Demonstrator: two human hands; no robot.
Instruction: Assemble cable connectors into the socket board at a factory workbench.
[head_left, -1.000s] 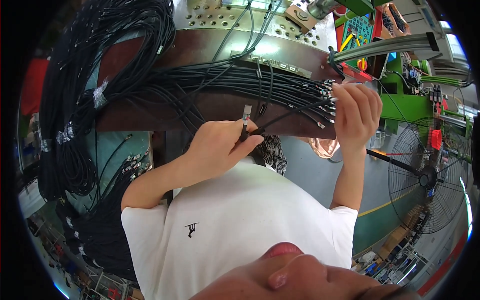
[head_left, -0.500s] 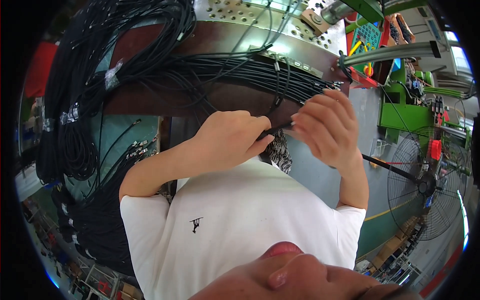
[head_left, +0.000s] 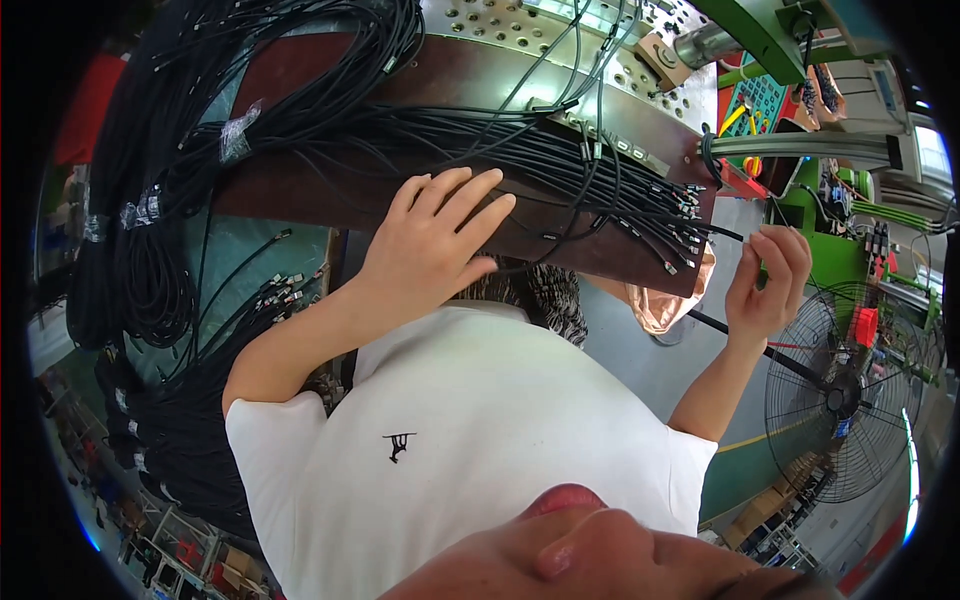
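Observation:
My right hand (head_left: pixel 770 280) is off the right end of the dark red-brown bench top (head_left: pixel 455 75), with thumb and fingers pinching a black cable (head_left: pixel 720 231). From there the cable runs back left toward the others. My left hand (head_left: pixel 428 238) is at the bench's near edge, fingers spread and nothing gripped; a loose cable passes by its thumb. Just beyond it lies a long bundle of black cables (head_left: pixel 440 128) along the bench. Their small metal connectors (head_left: pixel 690 205) fan out at the right end, some pointing toward me.
Thick coils of black cable (head_left: pixel 155 200), tied with clear wrap (head_left: pixel 238 135), hang at the left. More cables with metal ends (head_left: pixel 285 290) lie below. Behind stands a green machine (head_left: pixel 745 30) with a perforated metal plate (head_left: pixel 480 20). A copper-coloured bag (head_left: pixel 660 308) and a fan (head_left: pixel 835 400) are right.
My right hand has moved outward to the right, still pinching a cable. My left hand has opened from its grip and spread its fingers toward the bench. The copper-coloured bag has come into view.

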